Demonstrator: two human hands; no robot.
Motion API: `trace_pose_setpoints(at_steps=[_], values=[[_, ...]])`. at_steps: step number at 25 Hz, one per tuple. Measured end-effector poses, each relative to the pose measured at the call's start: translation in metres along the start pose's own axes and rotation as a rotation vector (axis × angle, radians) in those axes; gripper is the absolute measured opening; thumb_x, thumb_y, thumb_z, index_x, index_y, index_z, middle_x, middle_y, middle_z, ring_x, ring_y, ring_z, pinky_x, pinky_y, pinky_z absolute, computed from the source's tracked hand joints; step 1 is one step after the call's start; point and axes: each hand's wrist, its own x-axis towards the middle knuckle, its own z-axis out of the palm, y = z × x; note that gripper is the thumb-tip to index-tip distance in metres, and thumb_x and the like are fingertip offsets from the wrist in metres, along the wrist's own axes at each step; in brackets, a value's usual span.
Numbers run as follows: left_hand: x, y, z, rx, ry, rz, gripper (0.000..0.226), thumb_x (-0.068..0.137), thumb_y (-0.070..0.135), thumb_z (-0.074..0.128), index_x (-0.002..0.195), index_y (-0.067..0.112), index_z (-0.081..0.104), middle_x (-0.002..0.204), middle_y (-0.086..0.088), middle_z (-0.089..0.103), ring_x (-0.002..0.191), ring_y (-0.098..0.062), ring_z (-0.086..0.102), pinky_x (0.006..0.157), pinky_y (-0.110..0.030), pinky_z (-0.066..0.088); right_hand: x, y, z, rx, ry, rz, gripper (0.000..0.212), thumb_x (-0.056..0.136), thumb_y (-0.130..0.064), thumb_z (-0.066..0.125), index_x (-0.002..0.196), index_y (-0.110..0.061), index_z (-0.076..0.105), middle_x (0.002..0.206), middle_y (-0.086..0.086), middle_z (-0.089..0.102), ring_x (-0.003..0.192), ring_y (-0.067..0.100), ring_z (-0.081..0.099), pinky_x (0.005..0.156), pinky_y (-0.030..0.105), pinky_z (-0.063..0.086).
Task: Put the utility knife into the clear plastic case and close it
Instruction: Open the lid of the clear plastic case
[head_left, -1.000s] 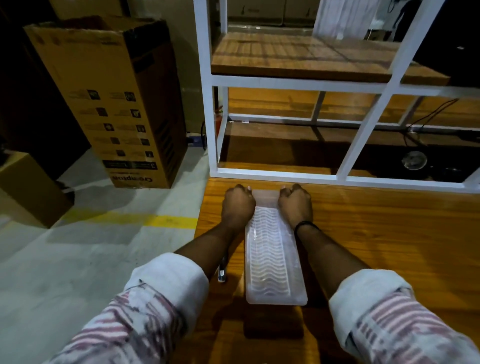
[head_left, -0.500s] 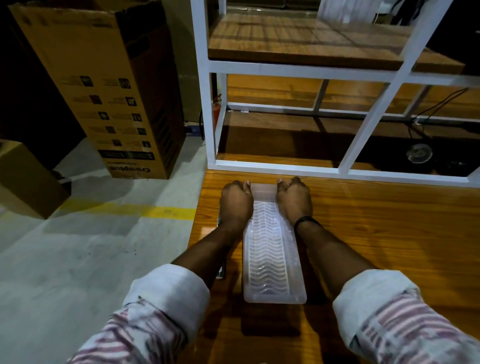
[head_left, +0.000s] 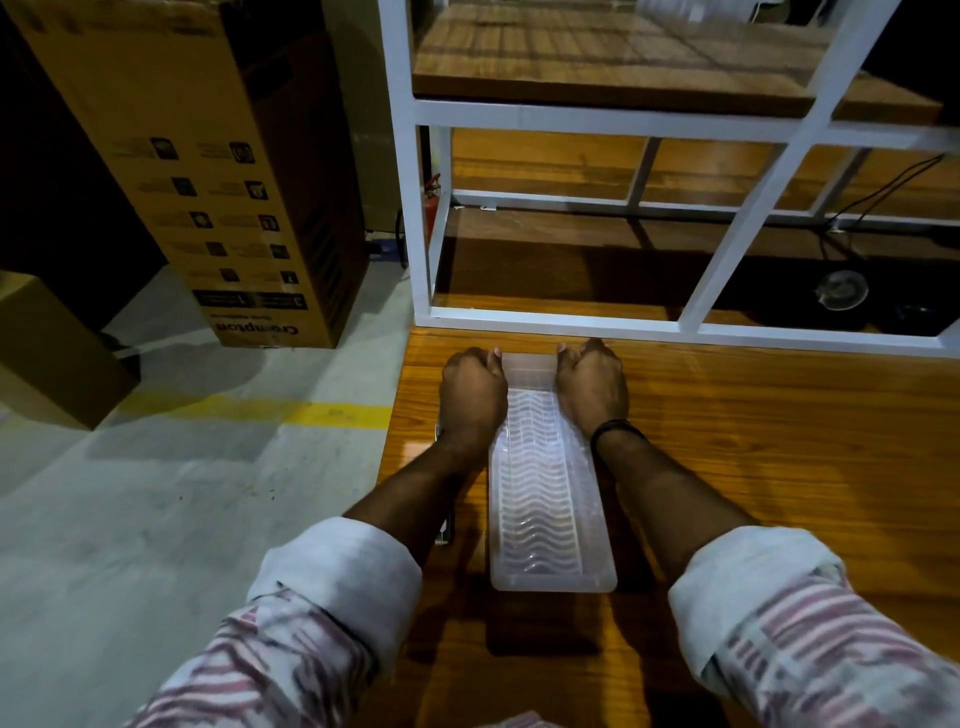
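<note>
A long clear plastic case (head_left: 548, 499) with a wavy ribbed top lies lengthwise on the wooden table (head_left: 779, 467). My left hand (head_left: 472, 395) grips the case's far left corner and my right hand (head_left: 592, 389) grips its far right corner, fingers curled around the far end. Under my left forearm, just left of the case, a thin metallic piece of the utility knife (head_left: 444, 532) shows on the table; the rest of it is hidden by my arm.
A white metal shelf frame (head_left: 561, 322) with wooden boards stands right behind the case. The table's left edge runs close to my left arm, with concrete floor below. A tall cardboard box (head_left: 218, 182) and a smaller box (head_left: 47, 353) stand on the floor at left.
The view has tilted slightly downward. Both hands stay clamped on the case's far end, and the case keeps its place on the table.
</note>
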Motion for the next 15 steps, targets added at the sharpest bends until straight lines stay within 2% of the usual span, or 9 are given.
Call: trace_pose_setpoints(at_steps=[15], values=[[-0.0062,0.0037,-0.0091,0.006,0.022,0.036,0.045,0.106,0.037,0.046,0.086,0.01,0.075,0.086,-0.009,0.074,0.072,-0.02,0.065,0.064,-0.026,0.042,-0.0022,-0.0055,-0.0019,-0.012,0.017,0.007,0.045,0.102,-0.045,0.045,0.118,-0.004,0.058,0.11,0.018,0.067,0.094,0.033,0.067,0.076,0.045,0.059]])
